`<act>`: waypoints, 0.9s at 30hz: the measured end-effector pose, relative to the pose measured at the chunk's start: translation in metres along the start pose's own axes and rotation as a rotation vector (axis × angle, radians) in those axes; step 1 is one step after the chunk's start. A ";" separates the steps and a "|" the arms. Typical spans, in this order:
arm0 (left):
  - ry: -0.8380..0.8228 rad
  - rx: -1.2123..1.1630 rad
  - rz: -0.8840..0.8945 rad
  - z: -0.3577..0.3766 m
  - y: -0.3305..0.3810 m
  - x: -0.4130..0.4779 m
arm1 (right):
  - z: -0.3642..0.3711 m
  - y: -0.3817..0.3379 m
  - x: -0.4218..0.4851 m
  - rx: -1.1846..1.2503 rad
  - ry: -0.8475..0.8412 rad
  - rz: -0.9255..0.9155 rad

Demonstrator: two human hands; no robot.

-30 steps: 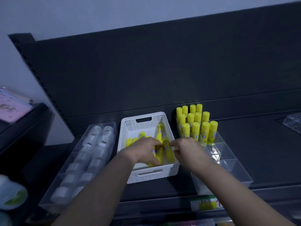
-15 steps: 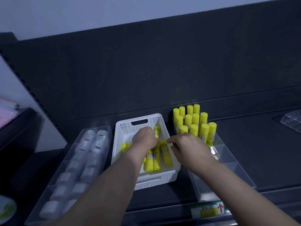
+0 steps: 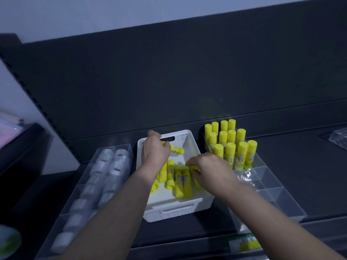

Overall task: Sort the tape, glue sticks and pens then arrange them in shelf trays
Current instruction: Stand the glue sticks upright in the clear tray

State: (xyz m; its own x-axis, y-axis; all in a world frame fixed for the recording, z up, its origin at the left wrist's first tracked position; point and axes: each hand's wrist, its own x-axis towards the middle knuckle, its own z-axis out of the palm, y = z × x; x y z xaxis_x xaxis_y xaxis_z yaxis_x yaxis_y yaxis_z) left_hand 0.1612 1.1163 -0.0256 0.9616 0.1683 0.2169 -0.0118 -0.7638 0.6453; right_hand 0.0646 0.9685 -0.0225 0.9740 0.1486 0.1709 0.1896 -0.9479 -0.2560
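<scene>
Left hand (image 3: 155, 152) shifted to far end of white basket (image 3: 193, 145); single glue stick (image 3: 176, 149) clamped in curled fingers there. Right hand (image 3: 212, 171) curled over lying glue sticks (image 3: 183, 182) inside basket; grip not determinable.

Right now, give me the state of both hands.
Left hand: grips the far glue stick in the white basket.
Right hand: pinches a near glue stick.
</scene>
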 end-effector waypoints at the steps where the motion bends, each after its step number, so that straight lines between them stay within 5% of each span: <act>1: 0.031 -0.036 0.028 -0.005 -0.004 -0.002 | 0.003 -0.003 0.003 -0.013 -0.023 -0.003; 9: 0.072 -0.073 0.092 -0.031 -0.024 -0.011 | 0.029 -0.034 0.031 -0.202 -0.309 -0.105; 27: 0.082 -0.110 0.099 -0.035 -0.047 0.000 | 0.046 -0.038 0.058 -0.078 -0.213 0.023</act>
State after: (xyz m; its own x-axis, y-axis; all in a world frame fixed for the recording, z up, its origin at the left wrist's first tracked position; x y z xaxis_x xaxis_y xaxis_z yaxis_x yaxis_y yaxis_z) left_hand 0.1521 1.1739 -0.0302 0.9287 0.1489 0.3397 -0.1401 -0.7072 0.6930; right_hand 0.1195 1.0261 -0.0462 0.9837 0.1748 -0.0415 0.1645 -0.9694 -0.1820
